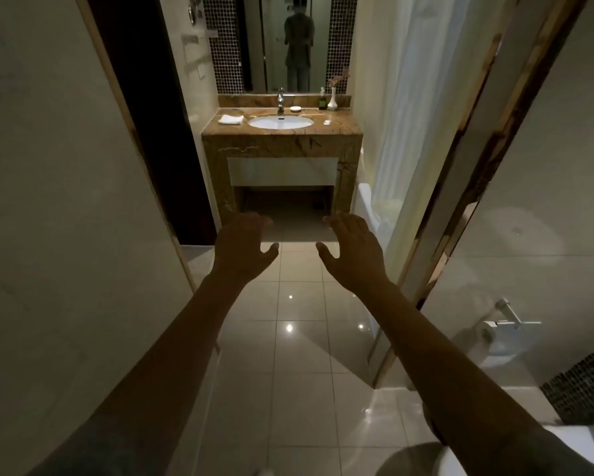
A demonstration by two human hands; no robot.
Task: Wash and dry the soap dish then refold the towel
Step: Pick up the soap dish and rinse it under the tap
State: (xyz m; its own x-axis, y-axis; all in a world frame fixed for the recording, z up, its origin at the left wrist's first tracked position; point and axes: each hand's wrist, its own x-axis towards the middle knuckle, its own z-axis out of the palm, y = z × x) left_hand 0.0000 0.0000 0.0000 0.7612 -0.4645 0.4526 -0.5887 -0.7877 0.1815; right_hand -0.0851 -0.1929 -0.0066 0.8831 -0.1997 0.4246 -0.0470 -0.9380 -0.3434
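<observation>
A white soap dish (295,109) sits at the back of the marble counter (282,135), just right of the tap (280,100). A folded white towel (231,119) lies on the counter left of the oval white sink (280,122). My left hand (244,247) and my right hand (352,249) are stretched out in front of me over the tiled floor, palms down, fingers spread, holding nothing. Both are well short of the vanity.
A dark bottle (322,99) and a white vase (332,99) stand at the counter's back right; a small white item (327,123) lies near the right edge. A shower curtain (405,132) hangs at right, a toilet roll holder (501,324) on the right wall. Mirror above shows a person.
</observation>
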